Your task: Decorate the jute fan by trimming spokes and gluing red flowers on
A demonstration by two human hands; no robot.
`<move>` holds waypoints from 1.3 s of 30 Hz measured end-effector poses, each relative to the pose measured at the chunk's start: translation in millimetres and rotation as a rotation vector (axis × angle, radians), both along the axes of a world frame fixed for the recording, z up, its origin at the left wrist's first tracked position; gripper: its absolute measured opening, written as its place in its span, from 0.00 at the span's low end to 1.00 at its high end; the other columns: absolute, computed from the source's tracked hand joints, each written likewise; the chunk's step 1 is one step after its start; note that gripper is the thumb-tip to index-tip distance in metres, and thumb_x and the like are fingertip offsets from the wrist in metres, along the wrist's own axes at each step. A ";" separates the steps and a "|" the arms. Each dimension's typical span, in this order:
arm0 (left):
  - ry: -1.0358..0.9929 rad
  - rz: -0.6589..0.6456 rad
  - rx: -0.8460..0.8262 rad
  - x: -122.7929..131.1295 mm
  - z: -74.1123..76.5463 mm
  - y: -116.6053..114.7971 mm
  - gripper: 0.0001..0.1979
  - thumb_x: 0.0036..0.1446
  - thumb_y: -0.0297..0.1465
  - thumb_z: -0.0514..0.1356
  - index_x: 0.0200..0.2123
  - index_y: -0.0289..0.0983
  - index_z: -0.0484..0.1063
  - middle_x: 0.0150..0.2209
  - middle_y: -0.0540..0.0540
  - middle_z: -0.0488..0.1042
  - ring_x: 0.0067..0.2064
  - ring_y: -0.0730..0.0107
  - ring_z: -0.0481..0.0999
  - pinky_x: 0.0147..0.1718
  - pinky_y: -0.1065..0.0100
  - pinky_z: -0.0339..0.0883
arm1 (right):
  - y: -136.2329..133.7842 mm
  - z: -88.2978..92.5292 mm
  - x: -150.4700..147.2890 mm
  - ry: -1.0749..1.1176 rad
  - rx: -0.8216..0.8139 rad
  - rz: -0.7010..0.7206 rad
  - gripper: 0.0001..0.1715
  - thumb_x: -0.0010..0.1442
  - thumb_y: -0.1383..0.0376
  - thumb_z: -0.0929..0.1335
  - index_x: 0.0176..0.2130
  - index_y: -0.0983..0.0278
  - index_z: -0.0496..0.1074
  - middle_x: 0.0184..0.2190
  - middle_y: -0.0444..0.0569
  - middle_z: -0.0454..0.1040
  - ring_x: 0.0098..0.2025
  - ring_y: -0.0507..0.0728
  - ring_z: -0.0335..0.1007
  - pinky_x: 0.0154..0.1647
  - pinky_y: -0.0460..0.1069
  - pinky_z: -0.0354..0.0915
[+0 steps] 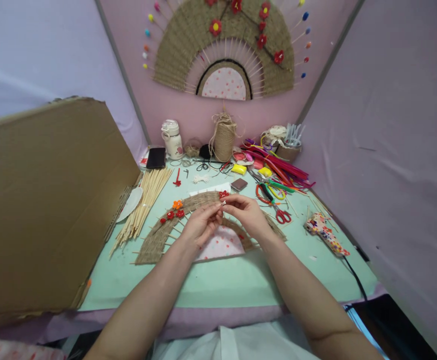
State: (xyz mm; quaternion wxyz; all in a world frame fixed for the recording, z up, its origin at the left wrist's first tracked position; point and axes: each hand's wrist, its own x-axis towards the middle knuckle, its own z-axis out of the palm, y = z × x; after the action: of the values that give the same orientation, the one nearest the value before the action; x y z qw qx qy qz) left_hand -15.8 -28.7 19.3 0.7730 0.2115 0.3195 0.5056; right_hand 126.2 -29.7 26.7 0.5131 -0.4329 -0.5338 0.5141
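Over the twine-woven fan (153,243), my left hand (206,222) and my right hand (247,211) meet with their fingertips together. Between them is a small white piece (224,203), pinched by both hands and too small to name. The fan lies flat on the table, with thin sticks poking out of its weave and a white dotted half-round panel (224,243) at its centre. An orange flower (177,204) and red flowers (170,214) sit on its left part. Another red flower (223,194) shows just behind my fingers. My hands hide part of the fan's middle.
Bundled sticks (147,200) and a large cardboard sheet (49,210) stand left. Scissors (283,216) and a flower-patterned glue gun (325,234) with a black cord lie right. Behind are a white bottle (172,141), a twine spool (224,140) and pipe cleaners (282,165). A finished fan (173,60) hangs above.
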 end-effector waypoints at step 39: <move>0.102 -0.054 0.192 -1.3 -7.7 2.1 0.11 0.40 0.29 0.71 0.27 0.31 0.75 0.23 0.50 0.69 0.24 0.82 0.65 0.23 0.78 0.58 | 4.6 -13.7 1.0 0.103 -0.016 0.067 0.13 0.46 0.61 0.75 0.35 0.61 0.78 0.31 0.44 0.77 0.30 0.50 0.67 0.35 0.47 0.63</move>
State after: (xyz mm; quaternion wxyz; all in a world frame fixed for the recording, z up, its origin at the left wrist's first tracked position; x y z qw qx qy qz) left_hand -17.1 -26.7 11.7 0.7452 0.3186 0.3028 0.5014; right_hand 127.3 -25.1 13.0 0.5189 -0.3918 -0.5170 0.5568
